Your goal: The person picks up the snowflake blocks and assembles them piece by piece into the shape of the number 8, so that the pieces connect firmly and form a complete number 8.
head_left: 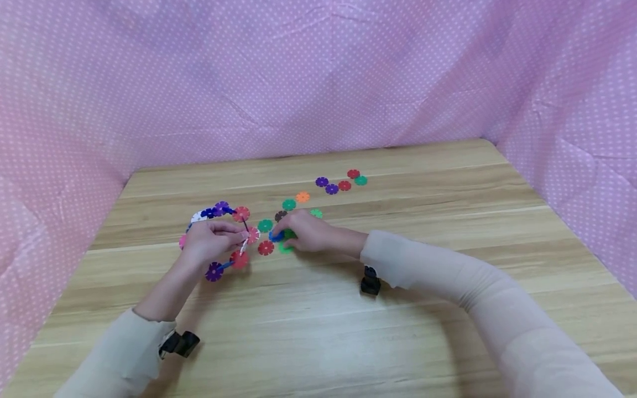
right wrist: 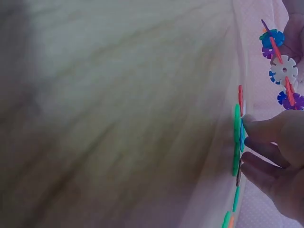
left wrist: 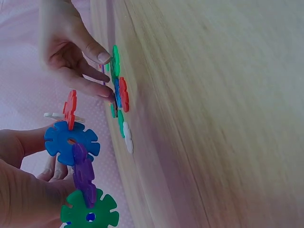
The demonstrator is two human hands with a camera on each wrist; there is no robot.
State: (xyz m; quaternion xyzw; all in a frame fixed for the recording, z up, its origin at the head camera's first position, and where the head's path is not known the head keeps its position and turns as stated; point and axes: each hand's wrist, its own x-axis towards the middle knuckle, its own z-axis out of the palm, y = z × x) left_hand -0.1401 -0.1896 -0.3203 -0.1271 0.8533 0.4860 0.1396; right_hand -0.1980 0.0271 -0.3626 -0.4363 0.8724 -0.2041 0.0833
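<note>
My left hand holds up a chain of interlocked notched plastic discs, including a blue disc, a green disc and a white disc. Its fingertips are at a pinkish-red disc near the chain's right side. The chain curves round this hand, which covers part of it. Lower on the tabletop, my right hand reaches its parted thumb and fingers down to a loose blue disc. Green discs and a red disc lie beside it; the hand partly covers this cluster.
Several loose discs trail toward the back of the wooden table, among them an orange disc and a purple disc. Pink dotted cloth hangs behind the table and at its sides.
</note>
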